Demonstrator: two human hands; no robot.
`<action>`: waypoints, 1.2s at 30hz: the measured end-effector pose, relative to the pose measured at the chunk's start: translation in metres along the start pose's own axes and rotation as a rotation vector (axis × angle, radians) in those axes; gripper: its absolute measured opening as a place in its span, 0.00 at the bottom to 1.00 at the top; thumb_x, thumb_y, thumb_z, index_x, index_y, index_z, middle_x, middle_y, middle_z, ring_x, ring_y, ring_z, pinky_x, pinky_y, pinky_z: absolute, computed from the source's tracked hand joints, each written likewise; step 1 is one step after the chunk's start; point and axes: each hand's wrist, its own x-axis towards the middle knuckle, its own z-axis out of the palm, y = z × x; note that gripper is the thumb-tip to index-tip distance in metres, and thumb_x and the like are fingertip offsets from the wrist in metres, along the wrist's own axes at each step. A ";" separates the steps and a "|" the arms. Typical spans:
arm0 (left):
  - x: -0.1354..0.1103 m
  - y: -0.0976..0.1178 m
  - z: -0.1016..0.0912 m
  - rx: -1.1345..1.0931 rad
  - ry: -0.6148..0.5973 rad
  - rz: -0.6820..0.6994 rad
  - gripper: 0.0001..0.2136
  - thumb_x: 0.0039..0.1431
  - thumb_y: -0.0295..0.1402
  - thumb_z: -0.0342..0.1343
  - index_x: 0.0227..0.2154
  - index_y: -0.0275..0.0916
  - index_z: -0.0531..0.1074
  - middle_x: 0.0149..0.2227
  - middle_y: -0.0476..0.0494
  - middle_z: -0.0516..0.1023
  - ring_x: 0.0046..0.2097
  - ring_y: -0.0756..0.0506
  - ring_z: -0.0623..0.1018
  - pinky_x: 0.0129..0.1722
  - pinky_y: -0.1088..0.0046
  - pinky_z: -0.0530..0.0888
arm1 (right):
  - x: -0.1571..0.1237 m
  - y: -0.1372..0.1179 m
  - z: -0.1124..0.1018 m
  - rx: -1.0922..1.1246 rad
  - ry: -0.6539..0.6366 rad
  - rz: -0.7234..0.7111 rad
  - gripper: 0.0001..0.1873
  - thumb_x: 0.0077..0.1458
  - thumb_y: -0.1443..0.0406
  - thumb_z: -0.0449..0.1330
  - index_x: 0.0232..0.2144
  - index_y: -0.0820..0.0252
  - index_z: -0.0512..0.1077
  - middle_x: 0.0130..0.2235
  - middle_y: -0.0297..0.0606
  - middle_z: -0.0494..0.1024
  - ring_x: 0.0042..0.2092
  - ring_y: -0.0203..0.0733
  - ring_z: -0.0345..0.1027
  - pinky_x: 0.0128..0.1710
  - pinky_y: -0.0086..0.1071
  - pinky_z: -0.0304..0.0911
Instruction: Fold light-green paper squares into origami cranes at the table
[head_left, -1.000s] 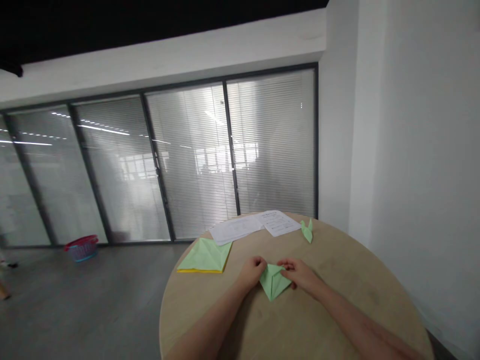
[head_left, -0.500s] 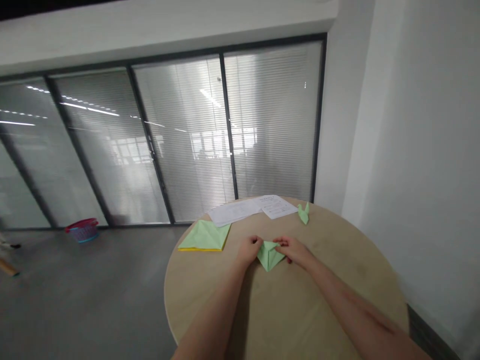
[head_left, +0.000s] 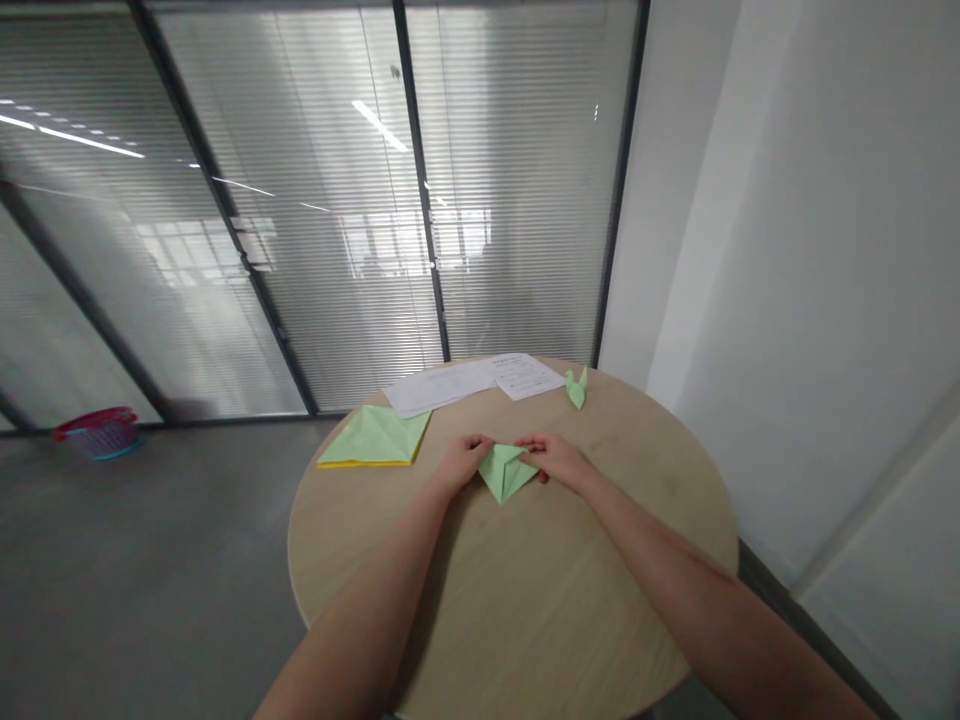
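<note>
Between my two hands lies a folded piece of green origami paper (head_left: 502, 477), its point toward me and a crease down its middle. The fingers of my left hand (head_left: 465, 462) are closed on its left corner. My right hand (head_left: 556, 460) grips its right side, thumb and fingers pressed on the flap. Both hands rest low over the round wooden table (head_left: 495, 600). To the left is a larger green sheet with a yellow edge (head_left: 379, 437). A finished-looking green paper crane (head_left: 576, 388) stands at the far right.
White printed sheets (head_left: 525, 375) lie along the table's far edge, slightly overlapping. Beyond it stands a glass partition with blinds (head_left: 517, 200). A white wall (head_left: 810, 300) is to the right. A red and blue basket (head_left: 101, 435) sits on the grey floor at left.
The view has tilted down and shifted right, so everything appears farther up and left. Both hands keep their hold on the folded green paper, whose shape looks nearly the same.
</note>
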 end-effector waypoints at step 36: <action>-0.010 0.029 0.001 -0.161 0.084 0.205 0.08 0.49 0.37 0.57 0.26 0.37 0.69 0.25 0.50 0.70 0.27 0.51 0.68 0.28 0.76 0.65 | -0.012 -0.024 0.013 0.289 0.223 0.041 0.19 0.49 0.51 0.57 0.36 0.59 0.70 0.34 0.38 0.77 0.33 0.41 0.70 0.30 0.30 0.64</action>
